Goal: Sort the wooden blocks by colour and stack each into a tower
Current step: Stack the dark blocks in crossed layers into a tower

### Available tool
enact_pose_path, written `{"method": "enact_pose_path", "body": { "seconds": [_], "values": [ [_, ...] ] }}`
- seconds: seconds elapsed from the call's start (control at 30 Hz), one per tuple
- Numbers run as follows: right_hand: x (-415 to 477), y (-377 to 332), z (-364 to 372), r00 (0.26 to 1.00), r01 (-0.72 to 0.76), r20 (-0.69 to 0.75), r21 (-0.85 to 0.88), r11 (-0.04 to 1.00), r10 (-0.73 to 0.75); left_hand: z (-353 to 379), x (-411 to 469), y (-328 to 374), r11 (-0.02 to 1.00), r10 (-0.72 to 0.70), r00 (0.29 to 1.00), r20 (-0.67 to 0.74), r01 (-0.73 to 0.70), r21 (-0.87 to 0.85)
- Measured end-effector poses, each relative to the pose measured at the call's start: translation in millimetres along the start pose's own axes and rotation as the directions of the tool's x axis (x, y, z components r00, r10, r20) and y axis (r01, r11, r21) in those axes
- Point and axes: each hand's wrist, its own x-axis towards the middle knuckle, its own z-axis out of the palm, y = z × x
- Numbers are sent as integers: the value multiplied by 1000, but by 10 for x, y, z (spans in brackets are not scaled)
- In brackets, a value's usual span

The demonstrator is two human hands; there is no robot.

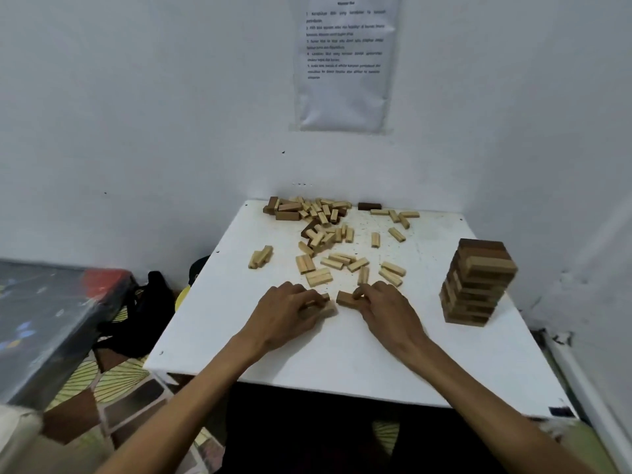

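status: we're roughly half through, by our read.

done: 1 dark tower stands near the right edge of the surface, many layers high, crosswise layers. it looks slightly uneven, and blur makes it hard to say more.

not done: we see no light tower anywhere. the light blocks lie loose and flat across the middle of the surface, and more sit in a mixed pile at the far left corner. that pile has a few dark blocks in it, so the dark sort isn't finished either. 1 lone dark block lies at the far edge, well apart from the dark tower.

hands: both are down on the surface, near the middle and towards the near edge. the left hand has its fingers curled over a pale block. it's blurred, so we can't tell if there's a 2nd piece under it. the right hand pinches the end of a tan block with its fingertips. the 2 blocks are just beside each other, with a small gap between them.

our guess: this is the base layer of the light tower being lined up.

left to do: pull the remaining dark pieces out of the far pile and top off the dark tower, then stack all the light ones.
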Motion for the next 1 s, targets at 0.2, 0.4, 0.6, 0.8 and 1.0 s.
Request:
{"method": "enact_pose_path", "body": {
  "seconds": [0.2, 0.4, 0.6, 0.8, 1.0],
  "values": [
    [-187, 109, -23, 999, 31, 41, -8, 999, -31, 36, -126, 78, 999, -39, 999, -11, 39, -11],
    [-220, 74, -30, 986, 143, 81, 21, 989, -145, -52, -152, -47, 988, -77, 993, 84, 87, -130],
    [-202, -4, 76, 998, 56, -1, 89, 994, -56, -203, -145, -195, 973, -20, 956, 294, 86, -214],
    [-257, 14, 55, 991, 67, 103, 153, 986, -83, -204, -116, -277, 974, -15, 924, 383, 100, -202],
    [-291, 107, 33, 979, 107, 152, 202, 974, -139, 9, -172, -44, 962, -40, 980, 196, 91, -257]
  ]
}}
